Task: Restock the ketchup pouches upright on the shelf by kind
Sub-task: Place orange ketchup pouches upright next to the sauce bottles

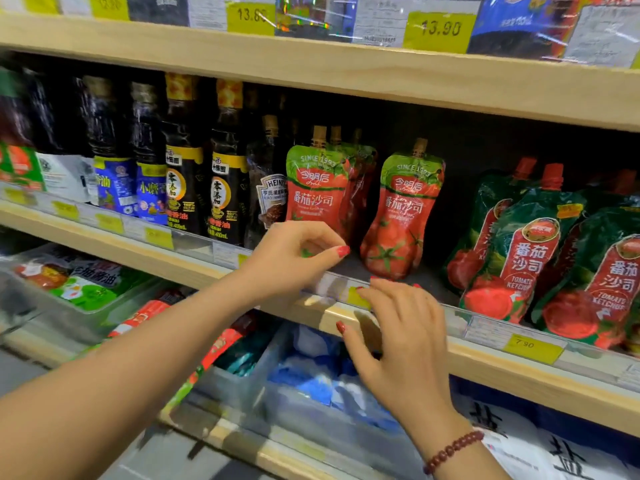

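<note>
Two red-and-green ketchup pouches with gold caps stand upright on the middle shelf: one (317, 188) at the left with more behind it, the other (401, 216) alone to its right. Dark green ketchup pouches with red caps (530, 251) stand clustered at the right. My left hand (294, 258) is at the base of the left red-and-green pouch, fingers curled, thumb and forefinger pinched near its bottom corner; whether it grips the pouch I cannot tell. My right hand (398, 334) hovers with spread fingers over the shelf's front rail (478, 327), holding nothing.
Dark sauce bottles (221, 178) fill the shelf's left part, a Heinz bottle (270, 195) beside the pouches. There is a bare gap on the shelf between the lone pouch and the green ones. Packets in bins lie on the shelf below (311, 375). Yellow price tags line the rails.
</note>
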{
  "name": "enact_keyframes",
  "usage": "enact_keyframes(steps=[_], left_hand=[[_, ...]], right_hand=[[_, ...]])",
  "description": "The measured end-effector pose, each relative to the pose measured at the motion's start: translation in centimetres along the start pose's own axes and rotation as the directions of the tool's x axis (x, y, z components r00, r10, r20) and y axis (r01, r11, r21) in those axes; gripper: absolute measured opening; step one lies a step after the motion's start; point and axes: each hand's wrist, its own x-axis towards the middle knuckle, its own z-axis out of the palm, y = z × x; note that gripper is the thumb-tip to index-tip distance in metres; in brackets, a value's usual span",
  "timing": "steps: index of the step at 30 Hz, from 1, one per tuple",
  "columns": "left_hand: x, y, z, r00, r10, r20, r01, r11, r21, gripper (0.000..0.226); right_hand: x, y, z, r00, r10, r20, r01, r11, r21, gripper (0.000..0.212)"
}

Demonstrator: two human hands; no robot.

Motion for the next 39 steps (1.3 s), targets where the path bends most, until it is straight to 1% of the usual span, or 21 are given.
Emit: enact_keyframes(steps=[3, 5, 7, 9, 11, 14, 17, 20, 22, 25, 27, 29, 30, 31, 32, 34, 35, 37, 39], left_hand=[[-0.9, -1.4, -3.7, 0.998, 0.008, 0.065, -0.013, 0.997, 0.077, 0.012], [-1.2, -2.6, -5.7, 0.998, -0.008, 0.056, 0.003, 0.995, 0.104, 0.013], [-1.5, -4.1, -7.0, 0.999, -0.025, 0.032, 0.02, 0.989, 0.143, 0.015], [-1.6, -5.8, -7.3, 0.997, -0.072, 0.011, 0.069, 0.982, 0.175, 0.017], [-1.6, -7.5, -6.6, 0.988, -0.148, -0.038, 0.153, 0.971, 0.186, 0.016], [-1.6, -9.2, -5.6, 0.962, -0.249, -0.114, 0.265, 0.952, 0.154, 0.014], [-1.6, -9.8, -5.4, 0.964, -0.234, -0.127, 0.248, 0.963, 0.107, 0.016], [-1.7, -10.2, -5.7, 0.965, -0.24, -0.107, 0.249, 0.965, 0.078, 0.013], [-1.7, -10.5, -6.0, 0.965, -0.254, -0.066, 0.257, 0.966, 0.039, 0.013], [-1.6, -10.8, -6.1, 0.965, -0.26, -0.046, 0.259, 0.966, -0.016, 0.012], [-1.5, -11.0, -6.0, 0.961, -0.27, -0.059, 0.269, 0.963, -0.025, 0.012], [-1.5, -11.1, -6.0, 0.96, -0.273, -0.062, 0.273, 0.962, -0.017, 0.012], [-1.5, -11.2, -5.9, 0.961, -0.27, -0.063, 0.269, 0.963, -0.014, 0.012], [-1.5, -11.2, -5.9, 0.962, -0.264, -0.064, 0.264, 0.964, -0.013, 0.013], [-1.6, -11.2, -5.9, 0.964, -0.259, -0.067, 0.258, 0.966, -0.013, 0.014], [-1.7, -11.3, -5.9, 0.965, -0.25, -0.072, 0.25, 0.968, -0.013, 0.016], [-1.8, -11.3, -5.9, 0.967, -0.245, -0.074, 0.244, 0.97, -0.014, 0.017], [-1.9, -11.2, -5.9, 0.971, -0.227, -0.08, 0.227, 0.974, -0.011, 0.017], [-1.8, -11.1, -6.0, 0.969, -0.235, -0.074, 0.235, 0.972, -0.012, 0.015]], right_hand=[[-0.2, -3.7, 1.7, 0.987, -0.154, 0.047, 0.148, 0.983, 0.106, 0.038], [-0.4, -5.8, 3.0, 0.968, -0.225, 0.108, 0.207, 0.965, 0.163, 0.041], [-0.8, -7.3, 4.3, 0.943, -0.262, 0.206, 0.233, 0.96, 0.158, 0.046], [-1.2, -8.3, 5.6, 0.913, -0.277, 0.3, 0.239, 0.958, 0.16, 0.05], [-1.5, -9.1, 6.9, 0.874, -0.292, 0.387, 0.256, 0.956, 0.144, 0.056], [-1.8, -10.0, 9.1, 0.842, -0.269, 0.468, 0.227, 0.963, 0.144, 0.061], [-1.8, -11.3, 11.3, 0.833, -0.239, 0.499, 0.142, 0.964, 0.225, 0.062], [-1.8, -12.7, 13.3, 0.812, -0.269, 0.518, 0.14, 0.952, 0.273, 0.045], [-1.7, -13.3, 14.4, 0.799, -0.274, 0.535, 0.133, 0.949, 0.287, 0.04], [-1.6, -14.3, 15.9, 0.773, -0.277, 0.57, 0.122, 0.948, 0.295, 0.053], [-1.5, -15.1, 16.7, 0.753, -0.28, 0.595, 0.155, 0.955, 0.253, 0.056], [-1.7, -15.7, 17.1, 0.725, -0.285, 0.627, 0.232, 0.958, 0.167, 0.048], [-1.7, -15.8, 17.3, 0.717, -0.291, 0.633, 0.253, 0.955, 0.152, 0.046], [-1.6, -15.7, 17.2, 0.718, -0.299, 0.629, 0.258, 0.953, 0.158, 0.046], [-1.5, -15.4, 17.0, 0.734, -0.314, 0.602, 0.262, 0.949, 0.177, 0.047], [-1.3, -14.8, 16.1, 0.82, -0.355, 0.449, 0.267, 0.931, 0.248, 0.049], [-1.2, -14.4, 15.7, 0.854, -0.347, 0.387, 0.235, 0.922, 0.308, 0.051], [-1.0, -13.6, 14.7, 0.908, -0.269, 0.322, 0.121, 0.903, 0.413, 0.054], [-0.6, -12.5, 13.8, 0.967, -0.128, 0.221, -0.001, 0.865, 0.502, 0.056]])
